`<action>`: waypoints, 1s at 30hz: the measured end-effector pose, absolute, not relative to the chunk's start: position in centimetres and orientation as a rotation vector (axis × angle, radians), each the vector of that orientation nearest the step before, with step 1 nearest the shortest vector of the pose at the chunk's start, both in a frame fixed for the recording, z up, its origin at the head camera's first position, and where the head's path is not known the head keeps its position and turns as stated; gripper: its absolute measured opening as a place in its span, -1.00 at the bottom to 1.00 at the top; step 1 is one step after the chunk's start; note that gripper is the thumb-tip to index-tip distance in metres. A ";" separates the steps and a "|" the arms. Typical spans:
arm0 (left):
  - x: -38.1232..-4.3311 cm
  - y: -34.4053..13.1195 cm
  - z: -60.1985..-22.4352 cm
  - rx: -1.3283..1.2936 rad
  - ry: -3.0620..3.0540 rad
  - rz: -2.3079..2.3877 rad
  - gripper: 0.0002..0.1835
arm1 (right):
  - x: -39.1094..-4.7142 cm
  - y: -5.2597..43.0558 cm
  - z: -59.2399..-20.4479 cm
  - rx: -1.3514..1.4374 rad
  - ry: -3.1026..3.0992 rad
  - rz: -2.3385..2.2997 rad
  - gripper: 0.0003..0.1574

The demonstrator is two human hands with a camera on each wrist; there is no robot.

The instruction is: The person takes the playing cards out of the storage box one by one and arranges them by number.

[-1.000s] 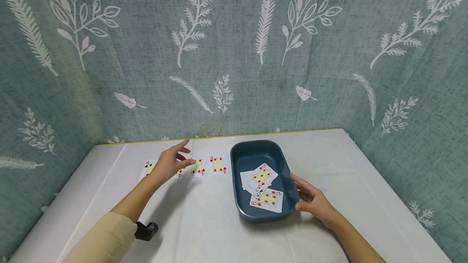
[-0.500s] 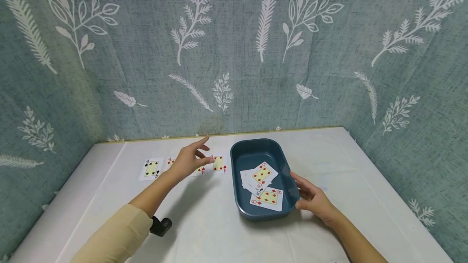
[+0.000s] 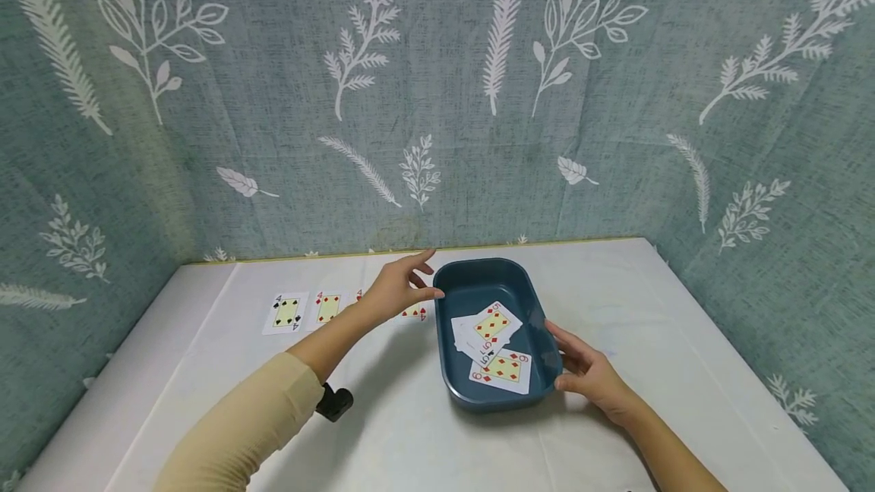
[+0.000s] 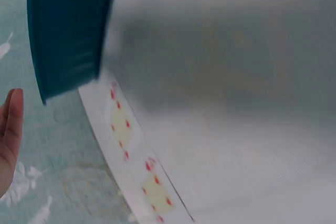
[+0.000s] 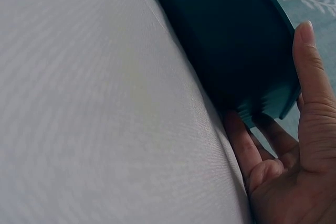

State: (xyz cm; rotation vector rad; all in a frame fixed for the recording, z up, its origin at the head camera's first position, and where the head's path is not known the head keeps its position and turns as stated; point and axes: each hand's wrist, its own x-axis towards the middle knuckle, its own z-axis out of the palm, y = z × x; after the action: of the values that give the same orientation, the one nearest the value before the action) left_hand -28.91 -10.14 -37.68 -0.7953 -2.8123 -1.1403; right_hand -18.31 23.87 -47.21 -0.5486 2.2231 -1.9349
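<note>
A dark teal plastic tray [image 3: 453, 386] stands on the white-covered table, several playing cards [image 3: 502, 370] lying loosely inside it. My left hand [image 3: 399, 291] hovers by the tray's left rim, thumb and fingers apart and holding nothing. The thumb tip is close to the rim; whether it touches, I cannot tell. The left wrist view has this hand [image 4: 10, 137] beside the tray [image 4: 71, 35]. At the tray's right side, my right hand [image 3: 591, 378] grips its edge. In the right wrist view the thumb lies along the rim and curled fingers [image 5: 244, 142] meet the lower wall.
A row of fours lies left of the tray: the four of spades [image 3: 285, 313], the four of diamonds [image 3: 328, 308] and hearts cards partly hidden by my left arm. A patterned green cloth [image 3: 437, 97] walls the table's back and sides.
My left hand has travelled rightward over the row of cards to the tray's left rim, uncovering the leftmost cards. The right hand and the tray have stayed in place.
</note>
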 end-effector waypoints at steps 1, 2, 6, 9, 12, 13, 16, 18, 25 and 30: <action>-28.9 -9.8 -37.6 -0.806 -2.814 -1.142 -0.17 | -18.4 23.9 -47.2 -0.548 2.221 -1.935 -0.02; -29.0 -9.4 -37.6 -0.819 -2.814 -1.145 -0.17 | -18.4 23.9 -47.3 -0.548 2.218 -1.937 -0.02; -29.0 -7.9 -37.4 -0.860 -2.827 -1.159 -0.17 | -18.5 23.8 -47.2 -0.543 2.209 -1.940 -0.01; -29.1 -6.9 -37.6 -0.890 -2.839 -1.158 -0.16 | -18.4 23.8 -47.1 -0.536 2.213 -1.936 -0.01; -29.2 -5.8 -38.0 -0.943 -2.846 -1.157 -0.16 | -18.4 23.8 -47.0 -0.525 2.224 -1.932 -0.02; -29.2 -5.5 -38.1 -0.960 -2.847 -1.155 -0.17 | -18.4 23.8 -47.0 -0.529 2.223 -1.931 -0.02; -29.1 -4.7 -38.5 -0.991 -2.866 -1.152 -0.17 | -18.4 23.8 -47.0 -0.553 2.214 -1.935 -0.02; -29.1 -4.2 -38.8 -0.994 -2.886 -1.146 -0.16 | -18.4 23.8 -47.0 -0.578 2.208 -1.939 -0.02; -29.5 -2.8 -39.9 -0.976 -2.986 -1.115 -0.17 | -18.3 23.9 -47.1 -0.571 2.206 -1.939 -0.01; -29.7 -2.0 -40.2 -0.927 -3.091 -0.983 -0.19 | -18.3 23.8 -47.1 -0.560 2.203 -1.939 -0.01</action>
State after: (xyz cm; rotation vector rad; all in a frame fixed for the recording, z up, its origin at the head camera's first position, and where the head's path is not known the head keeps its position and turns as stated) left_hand -29.74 -1.99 -40.19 -0.9266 -3.0912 -0.9832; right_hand -18.31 23.81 -47.13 -0.5596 2.2028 -1.9392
